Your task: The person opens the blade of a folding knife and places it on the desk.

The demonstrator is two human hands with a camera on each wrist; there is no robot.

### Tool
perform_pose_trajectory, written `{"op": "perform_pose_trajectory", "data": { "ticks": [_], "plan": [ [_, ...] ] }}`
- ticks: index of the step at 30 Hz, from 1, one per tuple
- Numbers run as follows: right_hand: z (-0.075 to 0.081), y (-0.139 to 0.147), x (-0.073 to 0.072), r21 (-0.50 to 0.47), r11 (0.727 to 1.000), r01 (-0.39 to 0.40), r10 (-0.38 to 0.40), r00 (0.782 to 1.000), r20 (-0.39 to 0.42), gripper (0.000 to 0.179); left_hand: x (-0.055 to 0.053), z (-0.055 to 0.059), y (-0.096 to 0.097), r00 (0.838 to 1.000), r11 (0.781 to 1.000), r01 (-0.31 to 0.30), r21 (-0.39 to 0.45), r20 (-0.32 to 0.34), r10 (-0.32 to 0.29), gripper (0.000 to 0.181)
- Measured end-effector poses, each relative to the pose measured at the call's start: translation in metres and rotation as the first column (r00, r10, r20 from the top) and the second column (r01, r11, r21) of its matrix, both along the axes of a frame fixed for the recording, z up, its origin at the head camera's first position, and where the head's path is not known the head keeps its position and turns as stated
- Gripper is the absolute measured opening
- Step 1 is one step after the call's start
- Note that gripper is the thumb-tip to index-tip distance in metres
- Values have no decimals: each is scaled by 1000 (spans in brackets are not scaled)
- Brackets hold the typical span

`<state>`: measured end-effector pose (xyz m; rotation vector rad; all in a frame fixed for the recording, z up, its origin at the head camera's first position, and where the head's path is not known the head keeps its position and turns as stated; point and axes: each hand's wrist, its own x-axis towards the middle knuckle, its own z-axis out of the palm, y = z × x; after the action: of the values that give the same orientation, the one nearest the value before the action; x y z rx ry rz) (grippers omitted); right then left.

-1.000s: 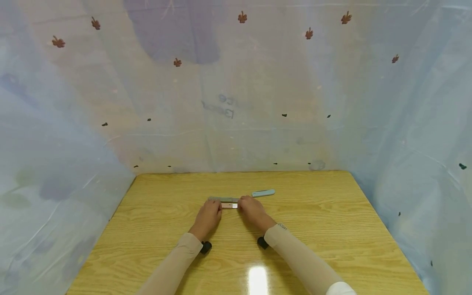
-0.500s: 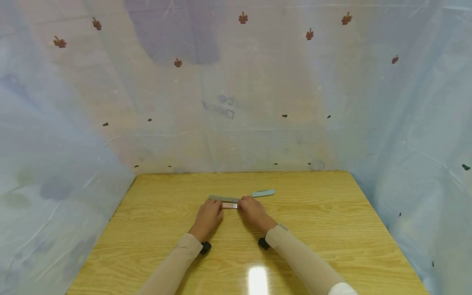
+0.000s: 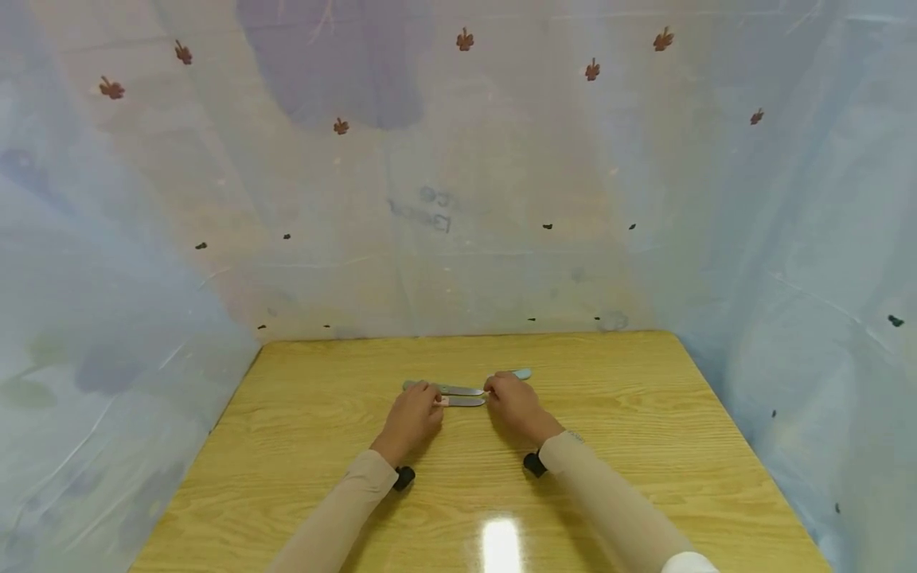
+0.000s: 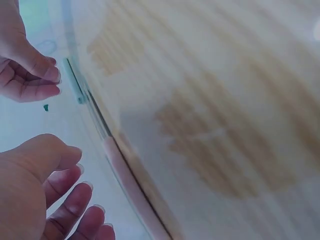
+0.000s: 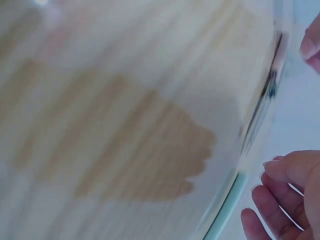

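Two knives lie side by side on the table, blades pointing right: a green-handled knife [image 3: 464, 391] behind and a pink-handled knife [image 3: 469, 403] in front. My left hand [image 3: 411, 418] is over their handles and hides parts of them. In the left wrist view its fingers are loosely bent beside the pink handle [image 4: 132, 182], with nothing held. My right hand [image 3: 517, 404] is just past the blade tips, partly covering a light blue folding knife [image 3: 525, 373], which looks folded. The right wrist view shows this hand's fingers relaxed beside the blue handle [image 5: 227, 205], apart from it.
The wooden table [image 3: 609, 477] has a bright glare spot near its front. A patterned plastic sheet [image 3: 458, 278] hangs behind it and along both sides. Dark cameras sit on both wrists.
My right hand has moved right, uncovering both blades and partly covering the light blue knife. My left hand has shifted slightly right. The knives lie in nearly the same places.
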<state>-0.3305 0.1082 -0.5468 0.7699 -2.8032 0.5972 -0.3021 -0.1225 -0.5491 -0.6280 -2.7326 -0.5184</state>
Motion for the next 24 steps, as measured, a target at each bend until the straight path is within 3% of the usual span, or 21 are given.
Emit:
{"op": "perform_pose_trajectory", "data": {
  "ticks": [5,10,16,24],
  "plan": [
    [6,24,-5,-9,997,78,-78,997,20,15,-2,15,14,999,999,30,-38,19,-29,5],
    [11,47,-12,0,990,138,-138,989,52,16,-12,21,30,998,994,60,-91,31,-57,13],
    [13,66,-17,-6,984,176,-174,978,115,22,-27,22,54,993,985,108,-131,60,-101,19],
    [11,70,-25,-18,974,228,-218,949,229,29,-42,14,85,987,978,160,-136,43,-156,22]
  ]
}}
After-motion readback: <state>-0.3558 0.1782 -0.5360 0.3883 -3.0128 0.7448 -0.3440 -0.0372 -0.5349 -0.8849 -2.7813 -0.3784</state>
